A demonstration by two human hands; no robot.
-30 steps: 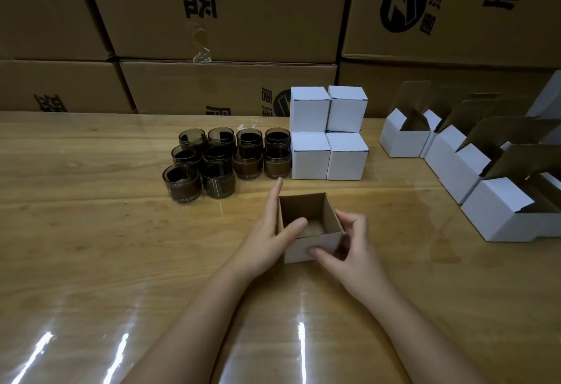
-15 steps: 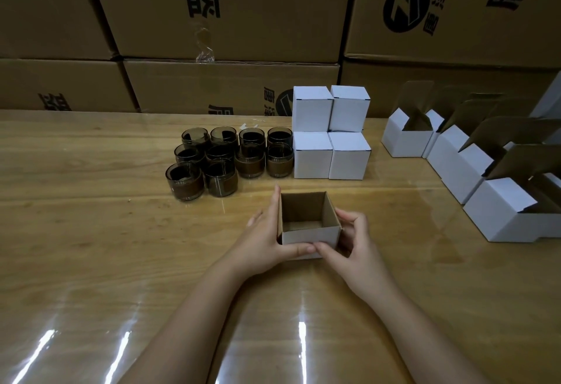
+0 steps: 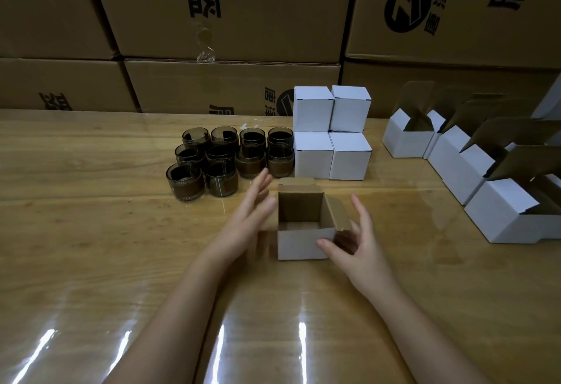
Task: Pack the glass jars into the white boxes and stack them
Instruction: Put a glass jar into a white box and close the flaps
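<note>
Bench of pale wood under a glossy clear cover carries everything here. The open white box now sits flat on it at the centre, its brown inside showing and nothing in it. Half a second ago both hands clasped it from either side; that clasp has loosened. The left hand has come off the box and hangs just beside its left wall, blurred, fingers straight and spread, holding nothing, its fingertips pointing toward the glass jars. The right hand is spread too: its thumb touches the front wall near the right corner, while its fingers stand up apart from the box, behind the right flap. That flap and the far one now splay outward, which they did not do a moment earlier.

The ten dark jars are unmoved, clustered behind and left of the box. Just right of them the closed white boxes stand as before, two on two. A row of open boxes with raised lids lines the right side, and brown cartons wall the back
</note>
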